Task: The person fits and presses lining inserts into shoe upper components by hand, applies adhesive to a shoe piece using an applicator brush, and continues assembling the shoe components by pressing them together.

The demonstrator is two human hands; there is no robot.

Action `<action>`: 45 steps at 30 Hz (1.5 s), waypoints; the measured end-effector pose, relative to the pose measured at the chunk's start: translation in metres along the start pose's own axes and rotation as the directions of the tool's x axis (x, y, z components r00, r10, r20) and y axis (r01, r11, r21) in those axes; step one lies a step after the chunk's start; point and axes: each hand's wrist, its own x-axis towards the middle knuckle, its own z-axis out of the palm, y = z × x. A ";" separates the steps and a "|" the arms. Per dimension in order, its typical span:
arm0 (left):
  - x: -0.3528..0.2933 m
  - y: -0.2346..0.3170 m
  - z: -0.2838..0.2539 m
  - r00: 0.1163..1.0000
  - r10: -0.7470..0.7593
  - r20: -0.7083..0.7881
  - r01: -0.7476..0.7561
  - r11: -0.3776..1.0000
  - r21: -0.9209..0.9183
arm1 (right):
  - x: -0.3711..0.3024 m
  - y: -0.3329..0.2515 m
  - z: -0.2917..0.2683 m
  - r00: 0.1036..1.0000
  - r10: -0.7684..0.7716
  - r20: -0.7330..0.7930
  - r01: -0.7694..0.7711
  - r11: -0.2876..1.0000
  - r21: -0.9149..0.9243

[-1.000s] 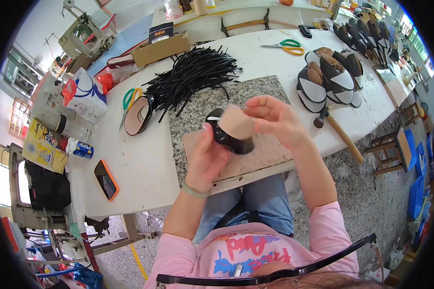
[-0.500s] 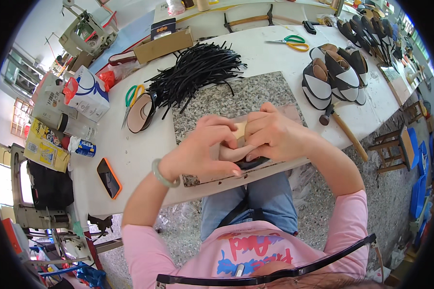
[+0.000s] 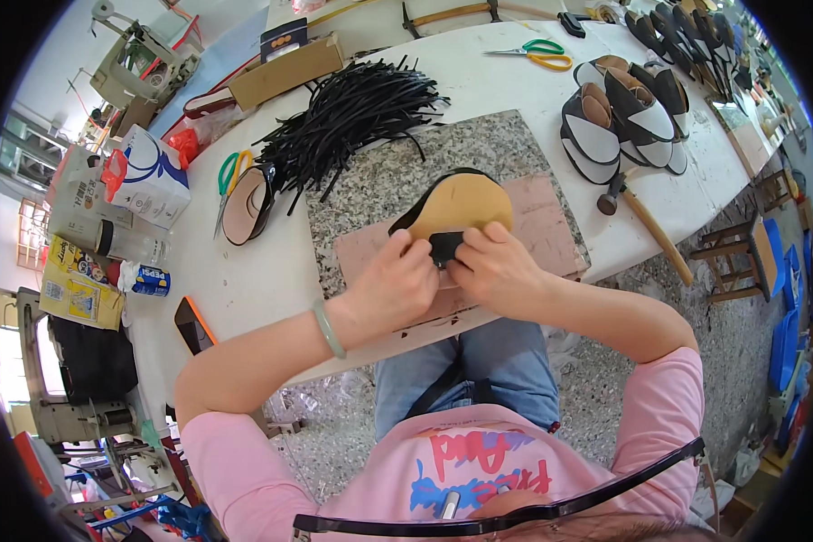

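"Where to look for the shoe part (image 3: 468, 203)?"

"Between both hands, over the pinkish board (image 3: 542, 215) and the speckled slab (image 3: 357, 194) — tan face up, black along the far rim. Hard to tell whether resting on the board or held just clear of it."

"Doing what with the left hand (image 3: 405, 282)?"

"Pinching the near edge, just left of a black flap (image 3: 446, 246), fingers curled in tight."

"And with the right hand (image 3: 490, 269)?"

"Pinching too, at the flap's right side — close to the left hand, yet apart."

"What else to see on the white desk (image 3: 266, 280)?"

"Look beyond the slab for a heap of black strips (image 3: 361, 113). Then look right for a wooden-handled hammer (image 3: 655, 237), near some black-and-white shoes (image 3: 637, 122). Farther back, find scissors (image 3: 549, 61) with green and orange handles."
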 end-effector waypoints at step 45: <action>-0.001 -0.058 -0.051 0.856 -0.358 0.373 0.244 -0.357 -0.902 | 0.016 0.038 -0.072 0.914 0.274 -0.300 0.032 0.686 0.727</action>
